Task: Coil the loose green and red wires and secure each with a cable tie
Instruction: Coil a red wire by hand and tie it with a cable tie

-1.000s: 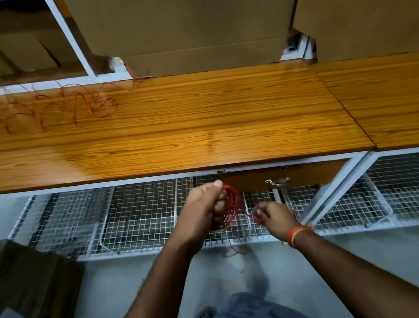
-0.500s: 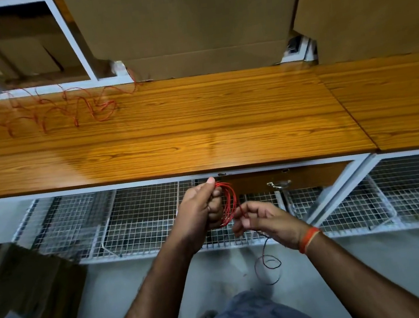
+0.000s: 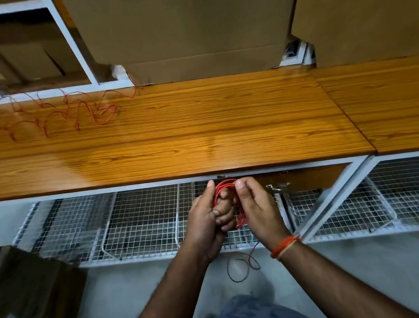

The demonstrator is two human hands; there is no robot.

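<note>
A small coil of thin red wire [image 3: 228, 204] sits just below the middle of the frame, held in the air in front of the near edge of the glossy orange-brown wooden tabletop [image 3: 174, 142]. The left hand [image 3: 208, 219] has its fingers curled through the loops, thumb raised beside the top of the coil, so the coil is wrapped round those fingers. The right hand [image 3: 255, 206] is touching the coil from the right side; its thumb and forefinger pinch the strands at the top, and the other fingers are loosely curled behind. A loose tail of the same wire [image 3: 242, 265] hangs down from the coil, passes beside the right wrist, and ends in a curl low in the frame over the grey floor. An orange thread band [image 3: 285, 246] circles the right wrist.

Behind the hands, below the tabletop, runs a white wire-mesh shelf [image 3: 136, 220] in a white metal frame, and a metal drawer handle [image 3: 276, 187] shows just right of the right hand. In the upper left of the frame, a long tangle of loose red wire [image 3: 47, 115] lies spread on the far part of the tabletop, well apart from the hands. Large brown cardboard sheets [image 3: 186, 24] stand against the back across the top. A dark cardboard box [image 3: 22, 300] sits at the lower left.
</note>
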